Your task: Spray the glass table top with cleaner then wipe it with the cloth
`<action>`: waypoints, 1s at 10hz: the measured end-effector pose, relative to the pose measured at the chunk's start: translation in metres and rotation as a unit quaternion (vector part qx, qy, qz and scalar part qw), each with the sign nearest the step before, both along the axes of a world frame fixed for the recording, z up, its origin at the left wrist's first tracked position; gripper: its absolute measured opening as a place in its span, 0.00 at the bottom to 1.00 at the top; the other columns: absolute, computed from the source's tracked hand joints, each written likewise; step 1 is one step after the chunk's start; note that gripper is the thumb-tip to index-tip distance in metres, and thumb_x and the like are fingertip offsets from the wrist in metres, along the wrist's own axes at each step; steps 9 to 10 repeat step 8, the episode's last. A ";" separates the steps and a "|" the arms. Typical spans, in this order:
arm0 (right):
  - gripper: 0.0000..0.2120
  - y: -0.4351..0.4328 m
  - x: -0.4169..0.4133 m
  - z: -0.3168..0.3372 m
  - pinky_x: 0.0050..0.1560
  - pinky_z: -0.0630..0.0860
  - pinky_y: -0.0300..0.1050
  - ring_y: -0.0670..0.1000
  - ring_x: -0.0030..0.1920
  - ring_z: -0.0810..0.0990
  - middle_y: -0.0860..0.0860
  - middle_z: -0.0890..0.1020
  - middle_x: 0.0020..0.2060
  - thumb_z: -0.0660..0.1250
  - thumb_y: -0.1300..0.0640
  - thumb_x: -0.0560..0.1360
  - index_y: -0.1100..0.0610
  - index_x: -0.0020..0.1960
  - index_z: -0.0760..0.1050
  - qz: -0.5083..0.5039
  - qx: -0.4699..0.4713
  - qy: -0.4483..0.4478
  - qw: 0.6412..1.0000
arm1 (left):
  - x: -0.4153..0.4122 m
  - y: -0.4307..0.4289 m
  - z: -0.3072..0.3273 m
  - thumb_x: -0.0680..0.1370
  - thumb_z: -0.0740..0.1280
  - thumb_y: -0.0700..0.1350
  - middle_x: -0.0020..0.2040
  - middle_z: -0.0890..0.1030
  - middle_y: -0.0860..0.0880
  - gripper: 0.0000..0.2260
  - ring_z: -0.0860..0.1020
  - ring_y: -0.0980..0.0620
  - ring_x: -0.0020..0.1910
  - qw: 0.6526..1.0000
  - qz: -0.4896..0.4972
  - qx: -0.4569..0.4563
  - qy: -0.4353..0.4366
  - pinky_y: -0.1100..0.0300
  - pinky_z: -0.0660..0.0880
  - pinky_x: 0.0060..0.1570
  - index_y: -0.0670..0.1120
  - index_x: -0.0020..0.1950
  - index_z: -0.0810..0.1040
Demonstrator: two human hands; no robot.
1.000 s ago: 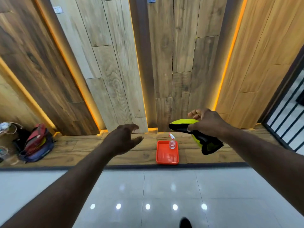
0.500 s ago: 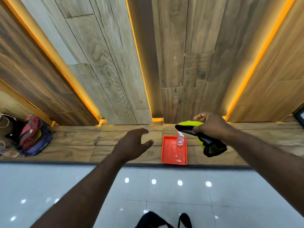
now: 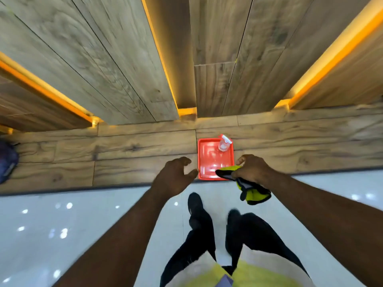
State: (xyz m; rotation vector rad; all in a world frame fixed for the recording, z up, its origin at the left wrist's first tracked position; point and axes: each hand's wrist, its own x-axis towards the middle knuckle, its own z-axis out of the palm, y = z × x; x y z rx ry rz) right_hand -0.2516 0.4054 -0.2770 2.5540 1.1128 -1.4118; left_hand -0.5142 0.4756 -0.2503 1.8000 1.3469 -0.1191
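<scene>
While I watched through the head camera, a dark blue bag [image 3: 7,160] sat at the far left edge of view, well to the left of the red tray [image 3: 207,160]. It lay on the same wood-grain floor strip [image 3: 124,154] as the tray. Just left of the tray I saw my operator's left hand [image 3: 174,177], palm down, with the fingers loosely curved and spread around nothing. Its thumb tip reached almost to the tray's near left corner, and I could not tell whether it touched the rim. The tray itself lay flat on the wood-grain strip, with its near edge close to the dark line where the glossy white floor [image 3: 83,224] began. A clear spray bottle [image 3: 223,144] with a pale trigger head stood upright in the tray's far right corner. Behind the tray rose wood-look wall panels [image 3: 116,65] with glowing orange strips between them. At the tray's near right corner was the right hand [image 3: 252,169], with its fingers curled tight around a bunched yellow-green and black cloth [image 3: 256,194]. One end of the cloth poked out leftward over that corner of the tray. The rest hung below the hand, on the near side of the tray, above the white floor. Nearer to me than the tray, the person's dark-trousered legs [image 3: 248,230] and a black shoe [image 3: 194,204] stood on that white floor.
</scene>
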 end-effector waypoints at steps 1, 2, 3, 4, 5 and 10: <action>0.32 0.026 -0.006 -0.028 0.59 0.78 0.45 0.57 0.65 0.79 0.54 0.79 0.65 0.82 0.47 0.68 0.52 0.68 0.78 -0.007 -0.046 0.020 0.999 | 0.004 0.012 -0.023 0.81 0.69 0.59 0.72 0.77 0.50 0.27 0.76 0.52 0.69 0.999 0.003 -0.037 0.016 0.57 0.72 0.70 0.47 0.75 0.74; 0.48 0.066 -0.003 -0.074 0.65 0.77 0.46 0.58 0.69 0.77 0.56 0.77 0.70 0.78 0.37 0.55 0.53 0.72 0.76 -0.018 -0.061 0.029 0.998 | 0.018 0.039 -0.061 0.81 0.69 0.59 0.71 0.78 0.50 0.26 0.77 0.52 0.67 0.997 -0.001 -0.067 0.028 0.57 0.73 0.67 0.48 0.75 0.73; 0.57 0.088 -0.001 -0.114 0.69 0.75 0.47 0.59 0.71 0.76 0.56 0.75 0.72 0.70 0.31 0.47 0.52 0.73 0.75 -0.010 -0.068 0.032 0.997 | 0.026 0.052 -0.092 0.81 0.68 0.59 0.71 0.78 0.50 0.26 0.77 0.51 0.68 0.996 0.004 -0.079 0.042 0.57 0.73 0.67 0.48 0.75 0.73; 0.52 0.108 0.008 -0.164 0.71 0.74 0.50 0.61 0.73 0.75 0.58 0.75 0.72 0.78 0.28 0.60 0.55 0.75 0.74 -0.006 -0.038 0.058 0.998 | 0.041 0.055 -0.136 0.81 0.66 0.61 0.71 0.79 0.50 0.25 0.77 0.50 0.68 0.993 0.004 -0.103 0.059 0.53 0.74 0.69 0.49 0.74 0.74; 0.39 0.110 0.010 -0.189 0.69 0.73 0.49 0.61 0.74 0.74 0.59 0.76 0.74 0.77 0.41 0.71 0.56 0.77 0.73 0.007 -0.028 0.063 0.998 | 0.046 0.051 -0.149 0.82 0.64 0.62 0.70 0.80 0.51 0.23 0.78 0.51 0.66 0.991 0.018 -0.121 0.058 0.52 0.74 0.68 0.50 0.72 0.75; 0.24 0.061 0.026 -0.198 0.60 0.75 0.41 0.55 0.69 0.80 0.54 0.82 0.69 0.69 0.69 0.75 0.54 0.68 0.79 -0.023 0.018 0.100 0.995 | 0.052 0.032 -0.140 0.83 0.61 0.63 0.69 0.80 0.50 0.25 0.78 0.51 0.67 0.989 0.008 -0.130 0.071 0.52 0.74 0.68 0.49 0.73 0.75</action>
